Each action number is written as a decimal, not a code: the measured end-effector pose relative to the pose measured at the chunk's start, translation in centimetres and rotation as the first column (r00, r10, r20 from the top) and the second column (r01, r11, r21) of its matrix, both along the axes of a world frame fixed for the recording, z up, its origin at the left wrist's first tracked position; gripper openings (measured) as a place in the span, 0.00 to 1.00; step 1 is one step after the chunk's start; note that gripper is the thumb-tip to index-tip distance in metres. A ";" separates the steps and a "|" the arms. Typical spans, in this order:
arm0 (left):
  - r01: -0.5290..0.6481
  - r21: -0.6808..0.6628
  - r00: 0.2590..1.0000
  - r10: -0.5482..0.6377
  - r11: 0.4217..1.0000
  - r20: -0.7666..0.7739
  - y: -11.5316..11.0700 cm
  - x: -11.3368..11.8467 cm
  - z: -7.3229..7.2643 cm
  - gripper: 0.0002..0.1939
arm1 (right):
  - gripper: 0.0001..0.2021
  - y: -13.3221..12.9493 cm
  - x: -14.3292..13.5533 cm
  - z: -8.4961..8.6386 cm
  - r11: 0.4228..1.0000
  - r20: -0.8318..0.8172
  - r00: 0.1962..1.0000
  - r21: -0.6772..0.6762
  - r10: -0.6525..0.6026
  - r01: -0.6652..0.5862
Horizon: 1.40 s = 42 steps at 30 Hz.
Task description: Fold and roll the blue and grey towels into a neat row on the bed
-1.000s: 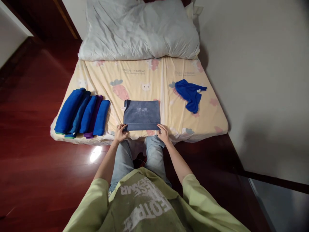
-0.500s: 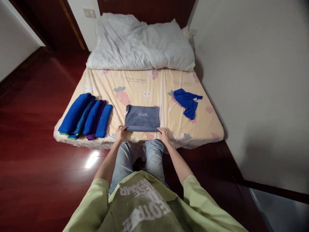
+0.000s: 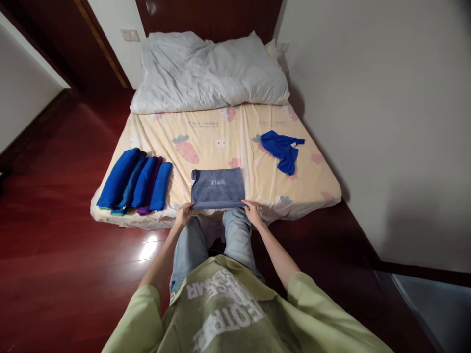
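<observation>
A grey-blue towel [image 3: 218, 186] with small white lettering lies flat near the front edge of the bed, its near edge folded into a narrow band. My left hand [image 3: 183, 214] pinches the left end of that band, and my right hand [image 3: 252, 213] pinches the right end. Left of the towel, several rolled or folded cloths lie side by side, among them a blue one [image 3: 161, 186] and a purple one [image 3: 149, 193]. A crumpled blue cloth [image 3: 282, 151] with a small white tag rests to the right.
The bed [image 3: 209, 132] has a yellow patterned sheet. A bunched white quilt [image 3: 209, 73] covers its far end. A pale wall [image 3: 368, 122] runs along the right side, and dark red floor [image 3: 55, 235] shows at the left.
The head view has shifted a little, so the bed and cloths appear displaced. Both hands still pinch the towel's near edge, and the folded band looks slightly wider.
</observation>
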<state>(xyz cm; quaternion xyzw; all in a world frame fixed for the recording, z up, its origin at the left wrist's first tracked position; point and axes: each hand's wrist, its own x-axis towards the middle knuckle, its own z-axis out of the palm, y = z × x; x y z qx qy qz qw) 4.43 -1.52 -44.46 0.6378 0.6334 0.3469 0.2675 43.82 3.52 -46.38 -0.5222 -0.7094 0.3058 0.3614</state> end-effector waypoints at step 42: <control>-0.437 -0.063 0.898 0.439 0.897 0.020 4.8 1.9 -2.2 0.19 | 0.11 7.7 -2.7 0.3 0.901 0.170 0.925 -0.225 -0.339 0.371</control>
